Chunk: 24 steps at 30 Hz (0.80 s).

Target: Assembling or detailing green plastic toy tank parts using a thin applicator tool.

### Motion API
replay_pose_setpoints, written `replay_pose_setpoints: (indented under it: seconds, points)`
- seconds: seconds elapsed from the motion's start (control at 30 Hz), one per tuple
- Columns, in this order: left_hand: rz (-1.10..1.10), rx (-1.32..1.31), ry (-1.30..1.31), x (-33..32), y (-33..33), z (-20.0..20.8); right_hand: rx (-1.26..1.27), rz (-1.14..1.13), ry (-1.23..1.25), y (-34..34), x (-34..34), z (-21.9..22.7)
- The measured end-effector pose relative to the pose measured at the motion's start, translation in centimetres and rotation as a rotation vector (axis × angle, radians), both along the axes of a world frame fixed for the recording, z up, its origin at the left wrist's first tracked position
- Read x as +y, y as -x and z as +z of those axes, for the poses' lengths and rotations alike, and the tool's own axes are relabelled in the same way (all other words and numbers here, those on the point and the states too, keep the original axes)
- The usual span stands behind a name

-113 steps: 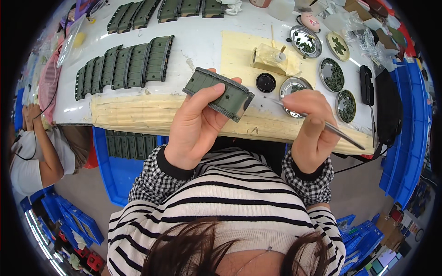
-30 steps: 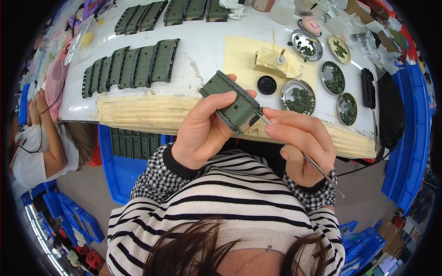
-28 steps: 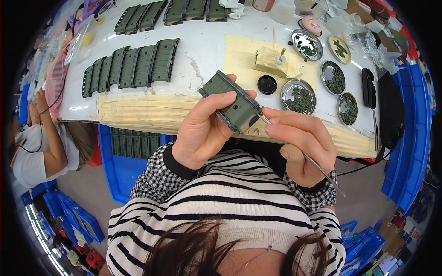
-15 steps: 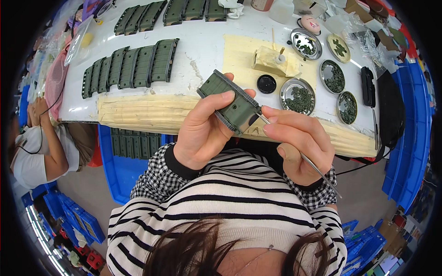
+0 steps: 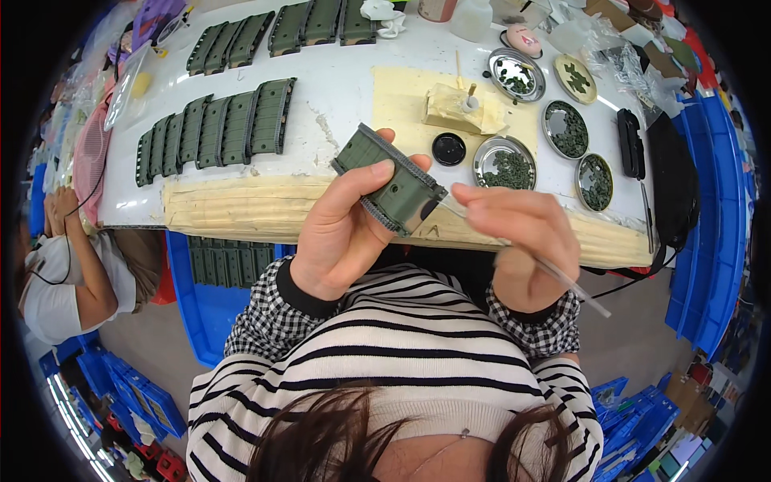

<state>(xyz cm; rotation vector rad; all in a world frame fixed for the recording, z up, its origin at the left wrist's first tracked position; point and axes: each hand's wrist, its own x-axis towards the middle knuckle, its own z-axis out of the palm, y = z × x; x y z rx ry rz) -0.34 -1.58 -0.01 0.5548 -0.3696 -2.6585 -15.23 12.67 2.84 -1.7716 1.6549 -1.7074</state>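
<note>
My left hand (image 5: 341,233) grips a curved green camouflage-patterned plastic piece (image 5: 395,195) with ribbed edges, thumb on its face and fingers behind. The piece is tilted above the table's near edge. My right hand (image 5: 530,229), slightly smeared by motion, holds a thin metal rod-like tool (image 5: 590,301) in a pinch. The tool's front end is close to the piece's right end; whether it touches cannot be made out. A tan wrap covers one finger of this hand. Just beyond the hands lie a round black lid (image 5: 448,149) and a metal dish (image 5: 504,167) of small green bits.
Rows of similar green pieces (image 5: 233,124) lie on the white table (image 5: 321,88). More dishes (image 5: 566,128) of green bits stand at right, near a yellow wrapped block (image 5: 458,112). A blue bin (image 5: 210,309) sits below left. Another person's arm (image 5: 92,269) is at far left.
The tool in my right hand has swung a little and is blurred. My left hand keeps the green piece, now slightly more to the left. The whole view has shifted a little.
</note>
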Motion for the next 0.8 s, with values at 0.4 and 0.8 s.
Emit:
replay_pose_setpoints:
  seconds: [0.4,0.8]
  points:
    - [-0.004,-0.208,0.276,0.1,0.7,0.4,0.195,-0.439,-0.188,5.6,0.4,-4.7]
    - [-0.005,-0.216,0.606,0.8,1.0,1.2,0.262,-0.479,-0.218,6.0,-0.1,-5.3]
